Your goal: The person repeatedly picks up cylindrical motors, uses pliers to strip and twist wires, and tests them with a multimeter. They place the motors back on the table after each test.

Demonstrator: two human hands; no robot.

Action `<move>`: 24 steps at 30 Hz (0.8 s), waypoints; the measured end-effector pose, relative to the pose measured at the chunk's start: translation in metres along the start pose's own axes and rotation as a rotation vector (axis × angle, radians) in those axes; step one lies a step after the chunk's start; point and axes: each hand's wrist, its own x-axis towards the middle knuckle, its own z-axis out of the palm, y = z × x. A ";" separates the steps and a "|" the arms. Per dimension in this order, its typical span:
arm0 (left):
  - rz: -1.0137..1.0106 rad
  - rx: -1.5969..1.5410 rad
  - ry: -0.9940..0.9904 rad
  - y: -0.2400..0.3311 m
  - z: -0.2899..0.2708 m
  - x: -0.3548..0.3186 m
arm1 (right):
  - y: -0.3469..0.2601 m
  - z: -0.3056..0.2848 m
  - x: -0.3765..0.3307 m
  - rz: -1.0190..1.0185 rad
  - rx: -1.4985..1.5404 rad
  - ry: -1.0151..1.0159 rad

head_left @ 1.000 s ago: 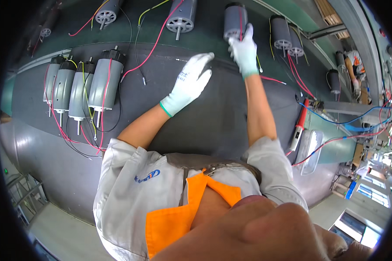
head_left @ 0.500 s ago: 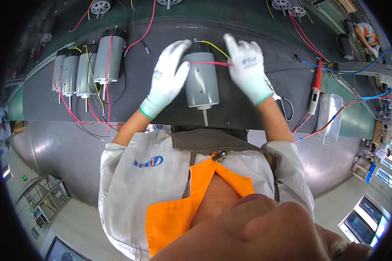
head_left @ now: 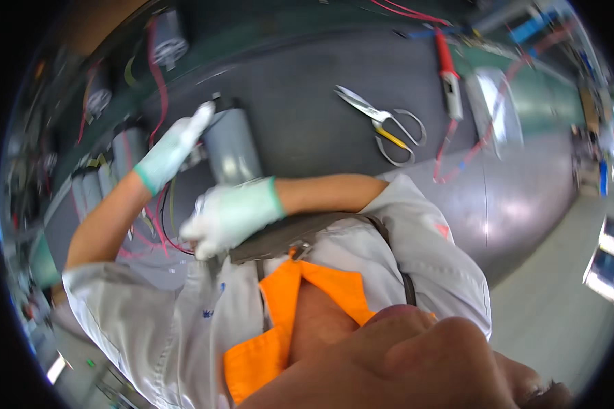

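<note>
A grey cylindrical electric motor (head_left: 232, 146) with a black upper end lies tilted on the dark bench. My left hand (head_left: 177, 146), in a white glove with a mint cuff, has its fingers against the motor's upper left side, at the black end. My right hand (head_left: 232, 215), gloved alike, reaches across in front of my body below the motor's lower end. Its fingers curl inward close to some red and black wires; what they hold is hidden and smeared by motion. The right hand also covers the motor's shaft end.
Open-bladed scissors (head_left: 382, 123) with one yellow-wrapped handle lie right of the motor. Farther right are a corded red-and-white pen-shaped tool (head_left: 447, 75) and a clear plastic box (head_left: 494, 116). Several more motors (head_left: 128, 146) with loose wires stand at left; others (head_left: 168, 41) lie at the back.
My view has turned. The motor has shifted left and tilted. My right hand has left its top wires and swung down to its lower end; the scissors show fully.
</note>
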 end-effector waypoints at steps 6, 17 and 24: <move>0.134 -0.067 0.281 -0.052 0.020 0.026 | -0.001 -0.120 -0.281 0.043 0.190 0.862; 0.190 -0.042 0.164 -0.040 0.054 0.041 | 0.098 -0.159 -0.527 1.607 -0.725 0.888; 0.117 0.044 -0.013 -0.013 0.036 0.033 | 0.092 -0.164 -0.507 1.638 -0.861 0.975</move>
